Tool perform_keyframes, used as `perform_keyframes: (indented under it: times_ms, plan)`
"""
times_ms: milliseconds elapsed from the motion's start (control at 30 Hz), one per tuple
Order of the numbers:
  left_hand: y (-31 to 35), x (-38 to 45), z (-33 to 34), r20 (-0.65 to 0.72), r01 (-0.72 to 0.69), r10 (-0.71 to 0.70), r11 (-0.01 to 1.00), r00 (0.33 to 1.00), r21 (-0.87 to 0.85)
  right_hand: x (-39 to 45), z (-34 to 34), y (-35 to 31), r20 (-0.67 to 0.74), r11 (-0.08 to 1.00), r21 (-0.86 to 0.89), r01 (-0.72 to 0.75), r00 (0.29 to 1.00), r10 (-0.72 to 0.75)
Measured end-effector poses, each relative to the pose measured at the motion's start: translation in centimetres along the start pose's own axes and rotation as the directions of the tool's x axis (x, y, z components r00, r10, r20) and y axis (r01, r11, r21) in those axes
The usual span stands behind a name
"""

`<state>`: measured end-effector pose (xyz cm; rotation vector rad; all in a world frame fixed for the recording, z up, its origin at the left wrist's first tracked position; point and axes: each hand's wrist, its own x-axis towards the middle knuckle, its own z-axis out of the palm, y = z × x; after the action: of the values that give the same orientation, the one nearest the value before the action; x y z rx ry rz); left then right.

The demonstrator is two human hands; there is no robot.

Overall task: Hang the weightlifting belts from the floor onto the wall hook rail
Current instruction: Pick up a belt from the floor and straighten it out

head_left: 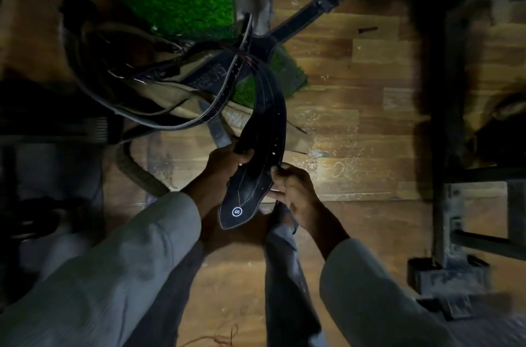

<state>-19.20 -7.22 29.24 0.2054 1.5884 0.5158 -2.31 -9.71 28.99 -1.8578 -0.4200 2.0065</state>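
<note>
Both your hands, left hand (227, 161) and right hand (293, 187), have fingers clamped on the black belt (256, 164). Pickup step; next, free it from the floor pile (159, 85).

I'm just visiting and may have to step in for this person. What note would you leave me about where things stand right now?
Left hand: grip closed on the black belt at its left edge.
Right hand: pinching the same belt's right edge.
The belt's tip, marked S, points toward the person; its far end runs into the tangled pile of belts on the wooden floor.
Done: nothing visibly hung; no hook rail in view.
Left: free this belt, hang it, then the rest.
</note>
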Motion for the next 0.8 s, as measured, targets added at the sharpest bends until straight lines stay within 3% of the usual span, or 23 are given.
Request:
perform_keyframes:
  times_ms: [133, 300, 367, 533, 633, 800]
  plan:
    - [3.2, -4.4, -3.4, 0.042, 0.026, -0.022, 0.996, 0.999, -0.083, -3.8, 4.6, -2.3, -0.022, 1.0, 0.016, 0.002, 1.0, -0.002]
    - [5.4, -10.1, -6.6, 0.132, 0.021, 0.012, 0.969, 0.991, -0.248, -5.5, 10.2, -6.6, -0.055, 0.981, 0.192, 0.013, 0.998, -0.003]
    - [5.8, -11.9, -8.5, 0.143, 0.031, 0.009, 0.962, 0.99, -0.271, -6.4, 11.6, -8.6, -0.041, 0.988, 0.153, 0.014, 0.999, -0.007]
    - [7.0, -17.5, -13.1, 0.117, 0.131, -0.093, 0.92, 0.989, -0.371, -10.8, 15.6, -13.1, 0.072, 0.994, -0.086, 0.072, 0.995, -0.066]
    - [9.5, -21.7, -15.0, 0.127, 0.113, -0.061, 0.883, 0.99, -0.455, -14.4, 17.8, -15.6, 0.154, 0.996, -0.057, 0.069, 0.986, -0.06]
    - [14.1, -26.5, -17.8, 0.107, 0.014, 0.03, 0.924, 0.994, -0.382, -20.0, 20.8, -19.0, 0.331, 0.993, -0.033, 0.116, 0.939, -0.099]
